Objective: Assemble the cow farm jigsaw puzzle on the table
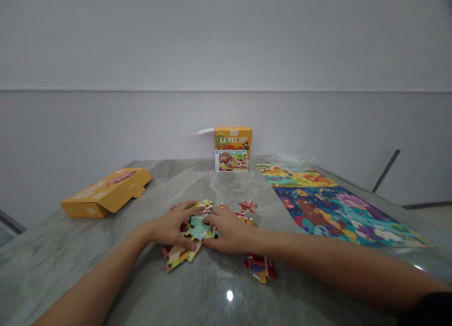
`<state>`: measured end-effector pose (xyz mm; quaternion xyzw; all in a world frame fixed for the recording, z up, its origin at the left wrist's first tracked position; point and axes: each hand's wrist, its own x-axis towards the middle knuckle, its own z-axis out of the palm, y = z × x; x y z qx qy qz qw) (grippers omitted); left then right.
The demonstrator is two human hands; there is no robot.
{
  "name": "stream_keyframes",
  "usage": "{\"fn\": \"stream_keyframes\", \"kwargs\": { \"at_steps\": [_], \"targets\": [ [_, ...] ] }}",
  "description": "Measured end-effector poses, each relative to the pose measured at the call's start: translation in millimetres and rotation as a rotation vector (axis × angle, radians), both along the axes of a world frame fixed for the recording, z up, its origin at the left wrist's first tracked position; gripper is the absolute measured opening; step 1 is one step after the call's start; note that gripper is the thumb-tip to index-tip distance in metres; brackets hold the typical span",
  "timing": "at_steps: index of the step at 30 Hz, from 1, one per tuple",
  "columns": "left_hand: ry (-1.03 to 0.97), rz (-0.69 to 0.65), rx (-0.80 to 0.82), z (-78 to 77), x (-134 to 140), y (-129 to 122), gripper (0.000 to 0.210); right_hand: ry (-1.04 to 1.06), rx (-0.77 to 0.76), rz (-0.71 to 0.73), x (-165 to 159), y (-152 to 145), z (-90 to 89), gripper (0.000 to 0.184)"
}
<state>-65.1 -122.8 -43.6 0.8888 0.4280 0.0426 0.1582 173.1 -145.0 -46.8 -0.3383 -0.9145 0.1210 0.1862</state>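
A loose pile of jigsaw puzzle pieces (199, 228), in pale green, yellow and beige, lies on the grey table between my hands. My left hand (172, 224) rests on the left of the pile, its thumb and fingers spread around the pieces. From the right, my right hand (229, 229) reaches over the pile, fingers apart and touching it. Red puzzle pieces (248, 206) lie just beyond my right hand. More red and purple pieces (260, 268) sit on the near side of my right wrist. Both palms hide part of the pieces.
An orange box (106, 191) lies at the left. Against the back wall stand an orange puzzle box (233, 135) and a farm picture card (232, 161). At the right are an assembled-looking ocean picture (325, 213), a yellow animal picture (296, 176) and clear plastic wrap (294, 158).
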Motion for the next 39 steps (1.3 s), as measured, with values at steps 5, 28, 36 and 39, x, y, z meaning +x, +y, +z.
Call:
{"fn": "stream_keyframes", "kwargs": {
  "at_steps": [5, 28, 36, 39],
  "targets": [
    [-0.126, -0.048, 0.014, 11.4, -3.1, -1.3, 0.068, 0.043, -0.109, -0.025, 11.9, 6.2, 4.3, 0.037],
    [0.133, 0.101, 0.097, -9.3, 26.0, -3.9, 0.075, -0.22, -0.135, -0.269, 93.4, 11.4, 10.6, 0.073],
    [0.052, 0.046, 0.21, -6.4, 44.7, -14.9, 0.069, -0.172, -0.231, -0.211, 99.1, -13.1, -11.4, 0.068],
    [0.0, -0.106, 0.23, 2.0, 49.2, -21.4, 0.056, -0.068, -0.172, -0.148, 98.5, -14.1, -10.2, 0.055]
  ]
}}
